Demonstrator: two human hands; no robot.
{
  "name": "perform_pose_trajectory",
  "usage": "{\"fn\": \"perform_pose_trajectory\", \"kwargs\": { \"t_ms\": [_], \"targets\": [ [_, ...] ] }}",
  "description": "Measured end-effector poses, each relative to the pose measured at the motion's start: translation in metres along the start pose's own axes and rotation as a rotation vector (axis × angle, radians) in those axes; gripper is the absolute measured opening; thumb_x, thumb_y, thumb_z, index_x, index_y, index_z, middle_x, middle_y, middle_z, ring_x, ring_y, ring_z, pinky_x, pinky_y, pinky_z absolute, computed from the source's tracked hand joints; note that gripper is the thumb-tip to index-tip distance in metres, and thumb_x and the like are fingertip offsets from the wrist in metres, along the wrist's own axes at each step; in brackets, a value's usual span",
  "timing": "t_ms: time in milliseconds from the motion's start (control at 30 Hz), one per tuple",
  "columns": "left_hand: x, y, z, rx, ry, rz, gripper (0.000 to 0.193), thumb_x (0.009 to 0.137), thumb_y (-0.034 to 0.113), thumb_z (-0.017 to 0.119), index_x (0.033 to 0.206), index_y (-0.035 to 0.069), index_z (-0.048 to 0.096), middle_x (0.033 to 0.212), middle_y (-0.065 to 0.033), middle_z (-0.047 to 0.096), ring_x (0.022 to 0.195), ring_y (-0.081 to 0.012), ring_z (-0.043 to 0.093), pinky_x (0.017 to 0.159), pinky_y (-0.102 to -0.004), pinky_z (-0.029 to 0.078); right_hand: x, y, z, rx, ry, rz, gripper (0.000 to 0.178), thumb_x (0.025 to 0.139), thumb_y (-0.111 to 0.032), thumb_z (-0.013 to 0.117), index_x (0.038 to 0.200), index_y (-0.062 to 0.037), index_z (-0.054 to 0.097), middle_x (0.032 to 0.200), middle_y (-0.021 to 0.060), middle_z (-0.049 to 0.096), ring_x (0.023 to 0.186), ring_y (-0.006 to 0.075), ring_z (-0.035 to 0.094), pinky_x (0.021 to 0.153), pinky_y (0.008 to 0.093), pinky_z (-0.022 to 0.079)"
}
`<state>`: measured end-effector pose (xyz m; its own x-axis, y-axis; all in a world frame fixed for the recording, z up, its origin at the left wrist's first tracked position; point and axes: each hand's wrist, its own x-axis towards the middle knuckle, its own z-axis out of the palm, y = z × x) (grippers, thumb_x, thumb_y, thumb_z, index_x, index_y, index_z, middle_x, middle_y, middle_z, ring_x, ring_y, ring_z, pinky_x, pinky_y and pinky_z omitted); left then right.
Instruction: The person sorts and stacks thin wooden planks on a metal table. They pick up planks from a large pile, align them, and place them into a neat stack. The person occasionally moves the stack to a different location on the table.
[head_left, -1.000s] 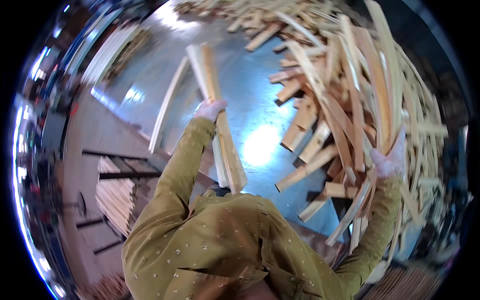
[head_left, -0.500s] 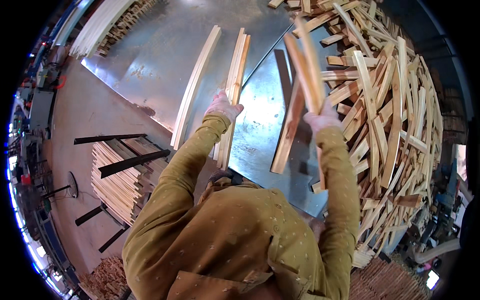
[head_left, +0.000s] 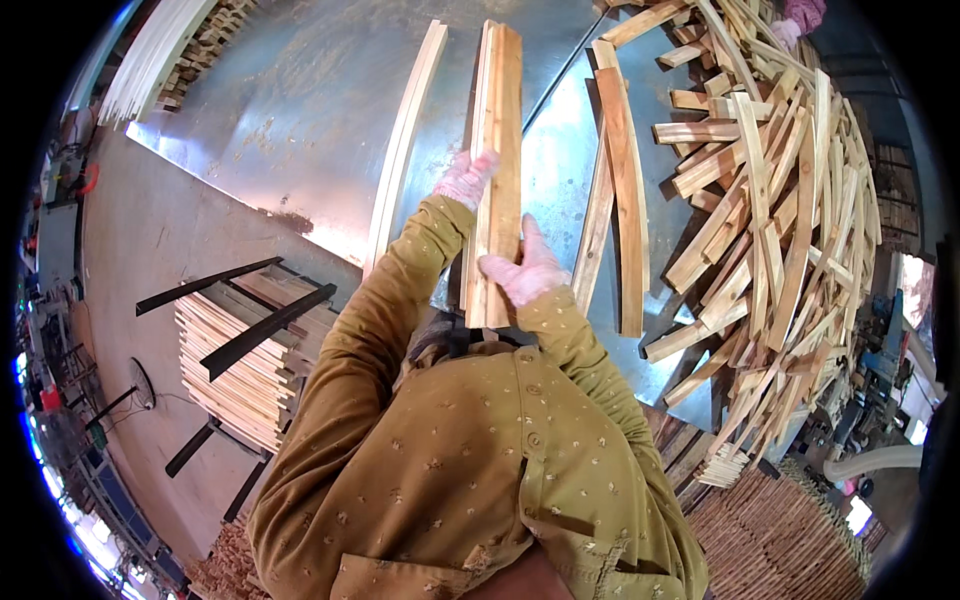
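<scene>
Several long, narrow wooden strips [head_left: 497, 110] stand side by side in a bundle on the metal table in front of me. My left hand [head_left: 466, 180], in a pale glove, is closed on the bundle's left side. Lower down, my right hand [head_left: 527, 267] grips the right side, its thumb across the face near the close end and a finger stretched along the edge. Left of the bundle lies a pale strip pair [head_left: 404, 145]. Two loose strips [head_left: 625, 190] rest to the right of my hands, partly overlapping at their far ends.
A big jumbled heap of wooden strips [head_left: 770, 220] covers the table's right side. Another person's gloved hand [head_left: 788, 32] shows beyond it. Neat strips [head_left: 165, 50] are stacked at the far left. A rack with black bars [head_left: 265, 330] holds more wood beside the metal table [head_left: 300, 120].
My right hand has come left from the loose strips to the bundle, which looks wider now. One more strip lies at the right. Another person's hand has appeared at the far right.
</scene>
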<state>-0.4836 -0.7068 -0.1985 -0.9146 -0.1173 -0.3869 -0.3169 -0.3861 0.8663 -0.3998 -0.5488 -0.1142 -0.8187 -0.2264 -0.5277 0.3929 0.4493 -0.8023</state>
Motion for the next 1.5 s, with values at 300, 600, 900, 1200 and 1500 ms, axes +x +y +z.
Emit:
{"fn": "perform_pose_trajectory", "kwargs": {
  "t_ms": [300,600,900,1200,1500],
  "targets": [
    [-0.058,0.094,-0.018,1.556,0.352,-0.191,0.077,0.08,0.038,0.073,0.143,0.006,0.043,0.15,-0.0223,0.036,0.135,-0.0352,0.044,0.107,-0.0405,0.042,-0.028,0.07,-0.065,-0.092,0.235,-0.013,0.081,0.079,-0.027,0.077,0.146,-0.0031,0.037,0.132,0.02,0.057,0.117,0.0283,0.059,0.098,0.0368,0.047],
    [-0.042,0.074,-0.046,1.533,0.334,-0.335,0.105,0.083,0.039,0.072,0.157,0.015,0.001,0.159,-0.0204,0.022,0.142,-0.0361,0.034,0.115,-0.0441,0.034,-0.03,0.083,-0.053,-0.805,0.514,-0.145,0.089,0.084,-0.051,0.067,0.152,-0.0085,0.027,0.143,0.023,0.045,0.132,0.0367,0.046,0.109,0.0461,0.038],
    [-0.126,0.006,0.048,0.931,-0.152,0.277,0.083,0.085,0.03,0.075,0.149,0.002,0.03,0.133,-0.0182,0.055,0.12,-0.0291,0.056,0.102,-0.0389,0.047,-0.058,0.122,-0.14,-0.589,0.517,-0.046,0.073,0.085,-0.035,0.069,0.144,-0.0037,0.041,0.125,0.0231,0.059,0.115,0.0338,0.06,0.098,0.0433,0.048],
    [-0.112,-0.034,0.022,0.18,-0.117,-0.163,0.063,0.086,0.012,0.073,0.14,-0.003,0.043,0.127,-0.0176,0.059,0.112,-0.0242,0.06,0.09,-0.0335,0.052,-0.031,0.085,-0.069,-0.739,0.581,-0.126,0.073,0.086,-0.038,0.066,0.146,-0.009,0.035,0.13,0.0208,0.054,0.118,0.0359,0.056,0.098,0.0475,0.046],
    [-0.111,0.045,-0.031,1.71,0.395,0.325,0.048,0.073,0.035,0.076,0.111,0.006,0.067,0.142,-0.018,0.045,0.132,-0.0355,0.042,0.106,-0.0462,0.039,0.018,0.147,-0.105,0.513,0.261,-0.229,0.064,0.081,-0.026,0.072,0.135,-0.0002,0.049,0.109,0.0126,0.06,0.094,0.0224,0.061,0.082,0.0345,0.053]
  ]
}}
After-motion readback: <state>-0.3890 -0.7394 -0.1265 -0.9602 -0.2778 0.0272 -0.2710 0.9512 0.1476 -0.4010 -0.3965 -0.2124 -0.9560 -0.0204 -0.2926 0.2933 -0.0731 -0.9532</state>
